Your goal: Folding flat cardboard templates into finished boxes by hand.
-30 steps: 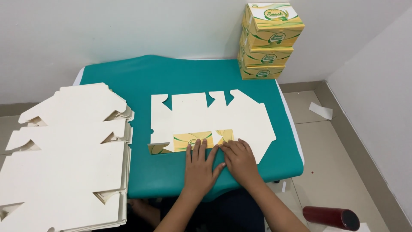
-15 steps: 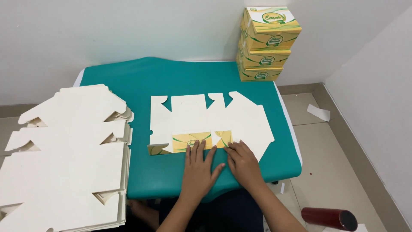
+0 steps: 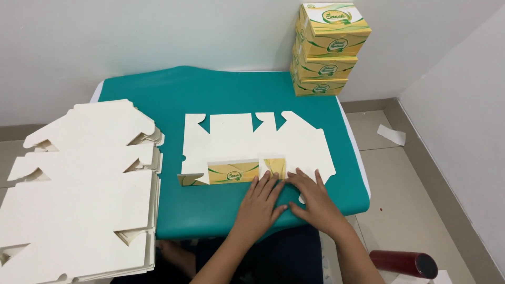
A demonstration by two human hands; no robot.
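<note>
Hands barely shifted vs. prior frames; both stay flat on the near edge of the carton blank [image 3: 247,142]. Left hand [image 3: 261,202]: fingers narrow, pressing the folded yellow-green flap [image 3: 234,171], gripping nothing. Right hand [image 3: 313,199]: fingers spread wide, palm down on the blank's near right corner. Blank lies mid-table on the green table [image 3: 221,89]. Left of blank: stack of flat blanks [image 3: 79,184]. Beyond, far right of blank: stacked finished boxes [image 3: 327,50].
</note>
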